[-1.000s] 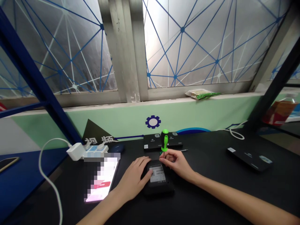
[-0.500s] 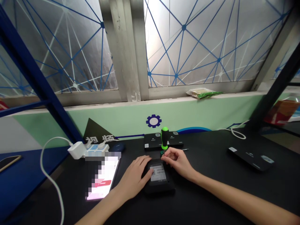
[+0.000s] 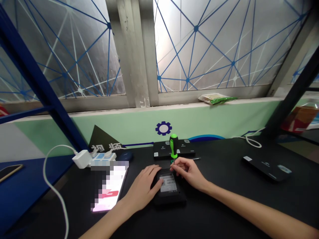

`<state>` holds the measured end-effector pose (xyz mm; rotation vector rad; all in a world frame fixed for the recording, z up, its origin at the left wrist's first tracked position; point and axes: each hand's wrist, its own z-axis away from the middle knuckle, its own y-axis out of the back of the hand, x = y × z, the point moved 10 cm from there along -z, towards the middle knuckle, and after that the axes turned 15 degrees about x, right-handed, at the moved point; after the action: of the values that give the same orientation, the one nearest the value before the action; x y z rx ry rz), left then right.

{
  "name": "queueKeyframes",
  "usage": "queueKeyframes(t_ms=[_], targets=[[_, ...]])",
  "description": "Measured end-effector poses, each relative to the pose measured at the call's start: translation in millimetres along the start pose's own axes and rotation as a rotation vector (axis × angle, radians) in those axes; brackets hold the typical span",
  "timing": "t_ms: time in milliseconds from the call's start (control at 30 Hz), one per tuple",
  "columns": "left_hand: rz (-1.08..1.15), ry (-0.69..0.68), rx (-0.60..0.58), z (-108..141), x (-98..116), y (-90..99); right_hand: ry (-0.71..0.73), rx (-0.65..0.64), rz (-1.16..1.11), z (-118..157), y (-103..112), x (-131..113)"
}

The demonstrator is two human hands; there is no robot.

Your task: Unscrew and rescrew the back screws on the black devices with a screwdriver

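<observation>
A black device with a white label lies flat on the black table. My left hand is spread over its left side, fingers stretched out and thumb resting on the label. At the device's far end, my right hand pinches the thin shaft of a screwdriver. The handle is green and black and stands nearly upright above my fingertips. The tip is hidden by my fingers. Right behind, a thin metal shaft lies on the table, partly covered by my right hand.
Black boxes or devices lie along the wall. Another black device is at the right. A lit phone lies left of my left hand, near a power strip with a white charger and cable.
The screwdriver's handle has shifted slightly left and turned, showing a green strip toward me. My right fingers have moved a little with it; my left hand stays put.
</observation>
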<state>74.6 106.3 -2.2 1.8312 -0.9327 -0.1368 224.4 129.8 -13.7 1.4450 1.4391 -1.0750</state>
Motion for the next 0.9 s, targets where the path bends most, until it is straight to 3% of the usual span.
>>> queueKeyframes(t_ms=[900], targets=[[-0.007, -0.003, 0.008, 0, -2, -0.5, -0.08, 0.053, -0.115, -4, 4, 16]])
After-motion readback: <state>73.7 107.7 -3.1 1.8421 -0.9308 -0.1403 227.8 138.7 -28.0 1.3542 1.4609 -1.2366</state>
